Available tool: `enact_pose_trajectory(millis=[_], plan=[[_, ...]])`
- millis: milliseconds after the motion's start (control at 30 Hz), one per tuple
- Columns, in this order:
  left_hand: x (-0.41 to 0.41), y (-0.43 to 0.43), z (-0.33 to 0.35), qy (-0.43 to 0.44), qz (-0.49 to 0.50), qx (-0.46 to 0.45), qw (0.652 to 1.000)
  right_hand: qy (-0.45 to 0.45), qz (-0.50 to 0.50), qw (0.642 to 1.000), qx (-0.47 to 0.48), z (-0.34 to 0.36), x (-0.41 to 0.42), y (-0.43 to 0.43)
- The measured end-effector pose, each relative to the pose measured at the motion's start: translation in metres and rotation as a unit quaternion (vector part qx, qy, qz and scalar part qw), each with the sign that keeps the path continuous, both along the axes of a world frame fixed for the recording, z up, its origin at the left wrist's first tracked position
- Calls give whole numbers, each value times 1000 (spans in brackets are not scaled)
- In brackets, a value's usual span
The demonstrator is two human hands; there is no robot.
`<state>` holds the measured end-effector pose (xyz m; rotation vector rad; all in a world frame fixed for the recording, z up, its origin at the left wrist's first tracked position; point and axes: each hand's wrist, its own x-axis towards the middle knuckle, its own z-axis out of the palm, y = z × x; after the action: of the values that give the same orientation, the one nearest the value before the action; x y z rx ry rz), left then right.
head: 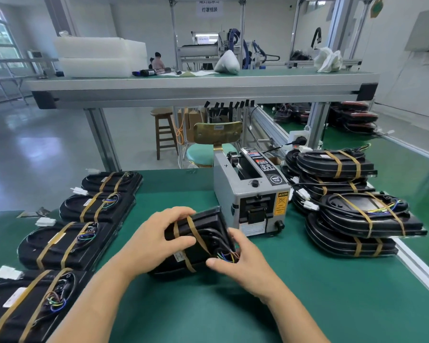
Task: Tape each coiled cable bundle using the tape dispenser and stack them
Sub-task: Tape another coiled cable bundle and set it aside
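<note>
Grasping the tilted bundle (200,252) in both grips, left hand (156,240) and right hand (237,262) are likely risking pinning its wires (227,256) under tape (193,230).

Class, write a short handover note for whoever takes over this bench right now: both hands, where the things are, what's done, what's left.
Left hand grips the held bundle at its upper left; right hand pinches its lower right, by the coloured wires.
It is tilted up before the tape dispenser, with two tape strips on.
Done: row of four taped bundles at left, taped stack at right.
Left: probably stack this one; no untaped bundle shows.
</note>
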<state>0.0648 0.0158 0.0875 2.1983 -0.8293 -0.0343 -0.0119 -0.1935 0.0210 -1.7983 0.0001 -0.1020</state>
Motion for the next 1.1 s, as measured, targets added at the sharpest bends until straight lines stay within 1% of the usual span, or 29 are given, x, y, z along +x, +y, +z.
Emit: enact_pose_trajectory(millis=[67,100,133,167,200,233,300,333,400,467,667,800,967,1033,1100], plan=[[5,9,-8,-2,53,-14,998,-19,-36,999,-16,2,5,10],[7,14,-16,13,98,-25,995,-30,-56,998,-16,3,8,14],[7,19,-24,48,153,-46,986,-37,-70,997,-18,4,11,18],[4,21,-32,108,209,-83,969,-38,-85,995,-26,5,15,23],[2,24,-39,182,245,-140,942,-39,-97,994,-38,7,18,28],[1,27,-48,252,257,-206,910,-39,-109,992,-49,8,21,34],[1,34,-59,342,229,-317,854,-38,-129,989,-56,9,28,42],[2,37,-61,358,214,-352,838,-37,-137,988,-55,9,33,46],[6,42,-60,357,217,-385,823,-31,-140,988,-54,9,42,54],[12,46,-56,340,241,-398,817,-22,-134,989,-56,12,53,62],[42,59,-32,263,287,-405,827,-11,-129,992,-7,28,96,90],[79,67,-19,224,337,-436,804,0,-103,994,22,36,135,107],[141,80,-2,136,462,-388,786,9,-65,997,40,40,194,135],[170,89,4,121,480,-381,781,22,-62,996,66,41,218,149],[200,99,7,135,481,-392,772,33,-59,995,71,41,242,162]])
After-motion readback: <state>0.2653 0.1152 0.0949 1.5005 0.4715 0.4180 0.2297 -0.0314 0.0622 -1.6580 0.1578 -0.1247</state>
